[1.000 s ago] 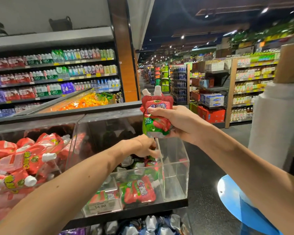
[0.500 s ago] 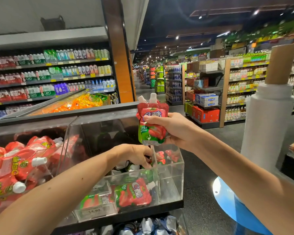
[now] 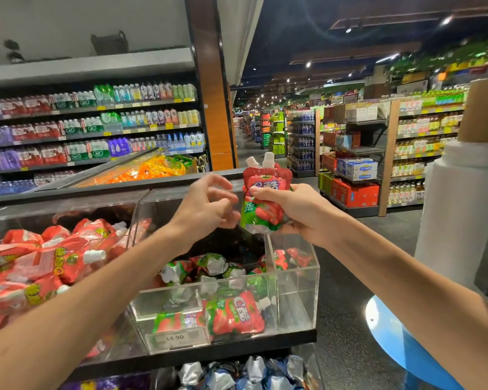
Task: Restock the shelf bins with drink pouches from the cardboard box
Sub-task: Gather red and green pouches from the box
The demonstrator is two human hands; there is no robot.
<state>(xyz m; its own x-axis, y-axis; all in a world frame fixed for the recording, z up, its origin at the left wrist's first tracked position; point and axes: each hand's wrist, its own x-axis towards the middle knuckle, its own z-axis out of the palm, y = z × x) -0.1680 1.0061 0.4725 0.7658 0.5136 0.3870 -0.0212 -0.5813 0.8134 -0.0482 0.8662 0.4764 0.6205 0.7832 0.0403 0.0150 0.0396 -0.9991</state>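
Mid-restock, a person's right hand [image 3: 296, 212] grips what look like two strawberry drink pouches [image 3: 261, 198] above the clear acrylic bin [image 3: 295, 299]. The left hand [image 3: 209, 204], fingers loosely curled and holding nothing, hovers just beside them; whether it touches them cannot be told. The pouches stand upright, long axis vertical, white spouts pointing up, printed face toward the camera. The bin below is partly filled with matching pouches lying flat. The next move likely calls for taking one pouch and lowering it in on its side. The cardboard box is out of view.
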